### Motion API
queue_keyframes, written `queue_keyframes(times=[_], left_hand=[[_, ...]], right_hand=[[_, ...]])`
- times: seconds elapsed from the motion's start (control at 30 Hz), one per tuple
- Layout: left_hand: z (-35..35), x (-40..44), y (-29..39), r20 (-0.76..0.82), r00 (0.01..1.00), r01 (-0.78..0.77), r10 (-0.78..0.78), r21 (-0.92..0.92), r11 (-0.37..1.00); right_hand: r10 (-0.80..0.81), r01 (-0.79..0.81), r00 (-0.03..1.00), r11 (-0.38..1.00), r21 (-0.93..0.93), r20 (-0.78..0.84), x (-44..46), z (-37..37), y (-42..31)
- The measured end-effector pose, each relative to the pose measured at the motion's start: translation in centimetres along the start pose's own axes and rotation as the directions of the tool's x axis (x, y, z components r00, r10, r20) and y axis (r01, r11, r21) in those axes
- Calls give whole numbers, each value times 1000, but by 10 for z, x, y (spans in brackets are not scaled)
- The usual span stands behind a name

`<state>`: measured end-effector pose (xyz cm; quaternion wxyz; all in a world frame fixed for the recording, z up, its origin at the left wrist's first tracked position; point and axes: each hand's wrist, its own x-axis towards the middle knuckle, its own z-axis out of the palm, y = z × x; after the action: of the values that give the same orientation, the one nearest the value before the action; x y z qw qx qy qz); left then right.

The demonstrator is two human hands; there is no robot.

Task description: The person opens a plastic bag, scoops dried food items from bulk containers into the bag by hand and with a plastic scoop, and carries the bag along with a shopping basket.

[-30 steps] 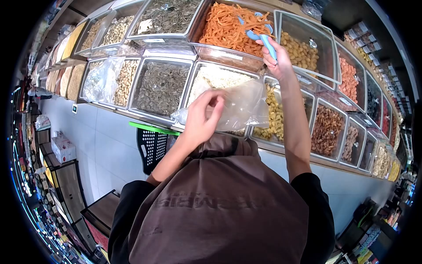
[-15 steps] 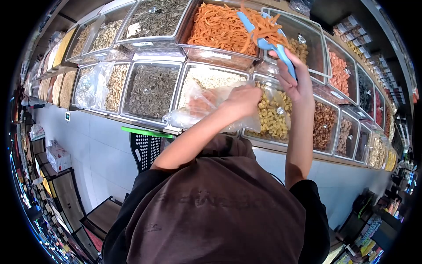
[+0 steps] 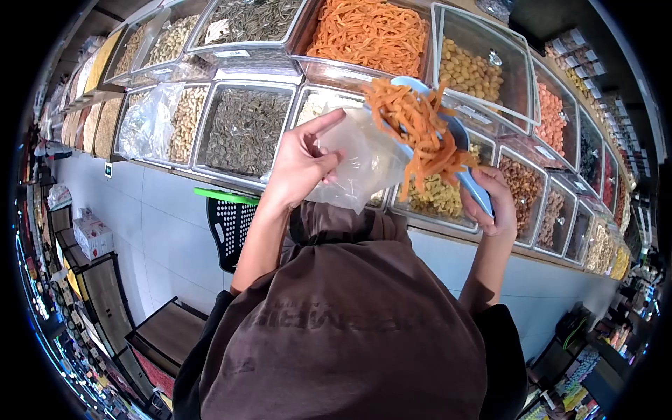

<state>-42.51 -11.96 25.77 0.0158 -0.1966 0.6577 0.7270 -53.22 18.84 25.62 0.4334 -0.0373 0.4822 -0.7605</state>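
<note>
My right hand is closed round the handle of a light-blue scoop. A heap of orange dried strips fills the scoop, and some hang over its edge. Left of the scoop, a clear plastic bag is held by my left hand, with the index finger stretched out and the thumb at the bag. The scoop's front overlaps the bag's side in view; whether any strips are inside the bag cannot be made out. Behind them stands the open bin of orange strips.
Bins of sunflower seeds, peanuts, yellow dried pieces and brown nuts line the stepped counter. A clear lid lies over the bin of yellow nuts. A black basket with a green handle stands at the counter's front.
My right hand has brought the loaded scoop down from the orange-strip bin towards me, beside the bag. My left hand has moved left, its index finger now stretched, and the bag stands more spread.
</note>
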Motion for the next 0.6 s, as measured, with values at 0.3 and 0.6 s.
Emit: queue_keyframes(times=[0.3,0.6], left_hand=[[-16,-2,3,54,996,-70,77,-121,990],[-14,-15,8,317,937,-118,144,-99,988]], right_hand=[[182,-178,982,981,-71,58,-7,-6,1],[512,-426,853,797,-428,105,62,36,11]])
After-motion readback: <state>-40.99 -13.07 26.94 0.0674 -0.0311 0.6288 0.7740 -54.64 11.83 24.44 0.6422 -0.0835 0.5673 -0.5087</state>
